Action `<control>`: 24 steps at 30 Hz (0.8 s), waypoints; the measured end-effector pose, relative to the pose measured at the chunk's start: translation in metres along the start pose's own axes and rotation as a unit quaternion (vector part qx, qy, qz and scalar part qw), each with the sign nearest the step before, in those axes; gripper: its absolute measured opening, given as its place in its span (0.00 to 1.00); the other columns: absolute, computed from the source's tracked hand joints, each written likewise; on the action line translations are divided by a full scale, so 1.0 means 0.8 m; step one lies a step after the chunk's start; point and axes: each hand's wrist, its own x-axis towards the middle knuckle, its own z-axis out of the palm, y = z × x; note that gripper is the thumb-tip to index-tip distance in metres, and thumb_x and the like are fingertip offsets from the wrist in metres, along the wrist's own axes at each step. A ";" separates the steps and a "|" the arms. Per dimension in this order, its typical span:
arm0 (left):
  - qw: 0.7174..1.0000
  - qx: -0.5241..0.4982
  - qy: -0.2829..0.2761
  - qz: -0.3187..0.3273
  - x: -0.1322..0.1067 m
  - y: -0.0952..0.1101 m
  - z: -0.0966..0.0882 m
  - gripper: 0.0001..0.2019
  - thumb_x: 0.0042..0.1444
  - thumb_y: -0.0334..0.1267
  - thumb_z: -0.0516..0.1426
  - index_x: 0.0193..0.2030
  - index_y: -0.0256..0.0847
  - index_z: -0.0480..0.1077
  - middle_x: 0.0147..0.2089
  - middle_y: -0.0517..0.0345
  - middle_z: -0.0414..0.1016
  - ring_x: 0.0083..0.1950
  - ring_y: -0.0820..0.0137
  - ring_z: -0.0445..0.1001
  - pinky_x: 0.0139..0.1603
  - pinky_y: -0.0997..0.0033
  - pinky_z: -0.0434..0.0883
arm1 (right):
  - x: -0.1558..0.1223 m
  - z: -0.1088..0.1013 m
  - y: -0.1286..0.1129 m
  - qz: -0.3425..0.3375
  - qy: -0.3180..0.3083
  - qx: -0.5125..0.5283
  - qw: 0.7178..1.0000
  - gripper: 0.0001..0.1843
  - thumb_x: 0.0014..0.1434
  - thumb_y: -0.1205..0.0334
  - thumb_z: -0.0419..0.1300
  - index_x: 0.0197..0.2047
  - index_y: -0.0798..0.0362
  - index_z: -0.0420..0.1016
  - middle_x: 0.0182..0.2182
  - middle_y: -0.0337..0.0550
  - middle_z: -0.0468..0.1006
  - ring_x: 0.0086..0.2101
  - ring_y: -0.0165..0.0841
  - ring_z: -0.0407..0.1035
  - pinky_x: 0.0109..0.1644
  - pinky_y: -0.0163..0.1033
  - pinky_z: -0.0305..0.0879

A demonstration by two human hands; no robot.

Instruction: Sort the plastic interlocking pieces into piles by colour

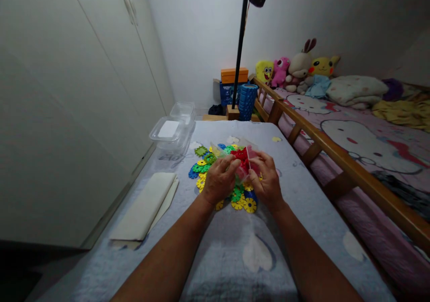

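A clear plastic bag with red pieces in it is held between my two hands, over a pile of toothed plastic discs. My left hand is closed at the bag's left side, with its fingertips by the red pieces. On the right, my right hand pinches the bag's edge between thumb and fingers. Yellow discs, green discs and blue discs spread out beneath and around the bag. My hands and the bag hide part of the pile.
Clear plastic containers stand at the table's far left. Folded pale paper or card lies on the left. A wooden bed rail runs along the right, with plush toys behind. A black pole rises beyond the table.
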 end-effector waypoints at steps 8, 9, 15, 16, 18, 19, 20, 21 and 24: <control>1.000 0.004 0.013 -0.020 0.000 0.001 -0.009 0.13 0.60 0.30 0.55 0.50 0.42 0.72 0.49 0.49 0.74 0.44 0.67 0.76 0.47 0.66 0.76 | -0.014 0.005 0.029 0.130 -0.032 -0.059 0.989 0.29 0.62 0.45 0.57 0.61 0.54 0.71 0.63 0.61 0.66 0.63 0.54 0.62 0.64 0.64 0.63; 1.000 0.003 0.013 -0.022 0.001 0.002 -0.011 0.11 0.60 0.30 0.55 0.49 0.42 0.72 0.49 0.49 0.73 0.44 0.67 0.76 0.47 0.67 0.76 | -0.013 0.004 0.030 0.141 -0.039 -0.055 0.988 0.31 0.61 0.45 0.58 0.61 0.54 0.70 0.62 0.61 0.69 0.61 0.54 0.64 0.63 0.63 0.64; 0.999 -0.017 0.010 -0.042 0.009 -0.001 -0.028 0.08 0.57 0.29 0.55 0.42 0.42 0.71 0.46 0.52 0.72 0.41 0.67 0.75 0.44 0.67 0.75 | -0.006 -0.001 0.032 0.182 -0.044 -0.020 0.982 0.28 0.59 0.46 0.58 0.57 0.54 0.74 0.51 0.56 0.78 0.48 0.47 0.74 0.53 0.55 0.73; 0.999 -0.024 0.009 -0.046 0.010 -0.003 -0.032 0.07 0.57 0.29 0.55 0.40 0.42 0.71 0.45 0.53 0.72 0.41 0.67 0.75 0.44 0.67 0.75 | -0.006 -0.002 0.033 0.187 -0.040 -0.019 0.981 0.28 0.58 0.47 0.58 0.56 0.54 0.74 0.51 0.55 0.79 0.47 0.47 0.74 0.53 0.55 0.73; 0.997 -0.040 0.009 -0.060 0.011 -0.007 -0.040 0.07 0.57 0.27 0.54 0.39 0.42 0.70 0.44 0.53 0.71 0.43 0.67 0.75 0.45 0.68 0.75 | -0.005 -0.005 0.035 0.194 -0.025 -0.017 0.981 0.27 0.57 0.49 0.59 0.55 0.54 0.74 0.50 0.55 0.79 0.45 0.46 0.75 0.51 0.54 0.74; 0.996 -0.049 0.010 -0.068 0.010 -0.009 -0.045 0.08 0.57 0.27 0.54 0.38 0.42 0.70 0.45 0.53 0.71 0.44 0.67 0.75 0.46 0.68 0.75 | -0.005 -0.007 0.036 0.194 -0.016 -0.016 0.981 0.26 0.57 0.50 0.59 0.55 0.54 0.75 0.50 0.55 0.79 0.44 0.46 0.75 0.51 0.54 0.74; 0.996 -0.056 0.009 -0.075 0.009 -0.011 -0.049 0.08 0.56 0.26 0.54 0.38 0.42 0.70 0.45 0.53 0.71 0.45 0.67 0.75 0.48 0.67 0.75 | -0.004 -0.008 0.036 0.191 -0.005 -0.016 0.981 0.25 0.56 0.51 0.59 0.54 0.54 0.75 0.50 0.54 0.79 0.44 0.45 0.75 0.51 0.54 0.74; 0.995 -0.062 0.007 -0.080 0.007 -0.013 -0.053 0.08 0.56 0.26 0.54 0.39 0.42 0.70 0.46 0.53 0.71 0.47 0.67 0.76 0.49 0.67 0.75 | -0.004 -0.009 0.036 0.184 0.004 -0.016 0.983 0.23 0.56 0.53 0.59 0.53 0.53 0.75 0.50 0.54 0.79 0.45 0.45 0.75 0.51 0.53 0.74; 0.994 -0.067 -0.004 -0.089 -0.001 -0.018 -0.063 0.10 0.56 0.25 0.54 0.40 0.43 0.70 0.50 0.52 0.72 0.51 0.66 0.76 0.53 0.66 0.75 | -0.003 -0.010 0.033 0.136 0.022 -0.022 0.990 0.20 0.56 0.57 0.60 0.51 0.52 0.76 0.51 0.54 0.79 0.50 0.46 0.74 0.57 0.54 0.72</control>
